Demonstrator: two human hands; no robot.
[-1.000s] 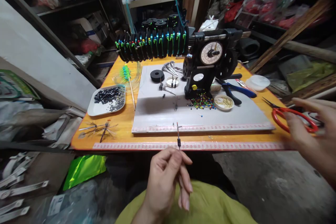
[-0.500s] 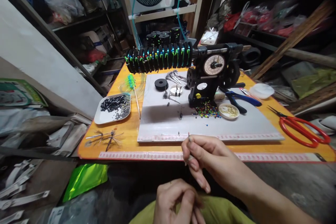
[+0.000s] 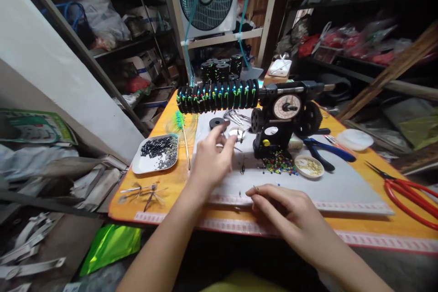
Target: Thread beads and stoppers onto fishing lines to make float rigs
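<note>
My left hand [image 3: 214,157] reaches over the white board [image 3: 219,191], its thumb and forefinger apart with nothing seen between them. Just beyond its fingertips are a small white dish [image 3: 236,133] with thin dark pieces standing about it and a black spool [image 3: 216,123], partly covered by the hand. Low over the board's front edge, my right hand [image 3: 290,207] pinches a small thin grey piece [image 3: 256,187], mostly hidden by the fingers. Small dark parts [image 3: 242,166] lie between the hands. Coloured beads or bead-headed pins [image 3: 278,163] are heaped farther back.
A black winding machine [image 3: 277,123] with a dial carries a row of black spools [image 3: 219,96]. At left stands a tray [image 3: 137,162] of black and grey pieces. Blue-handled pliers [image 3: 333,149], a dish of gold bits [image 3: 310,166] and red scissors [image 3: 407,196] lie right.
My left hand has risen from my lap and moved forward over the board, its fingers opening. My right hand has turned lower and palm-down, still pinching. The camera view has shifted.
</note>
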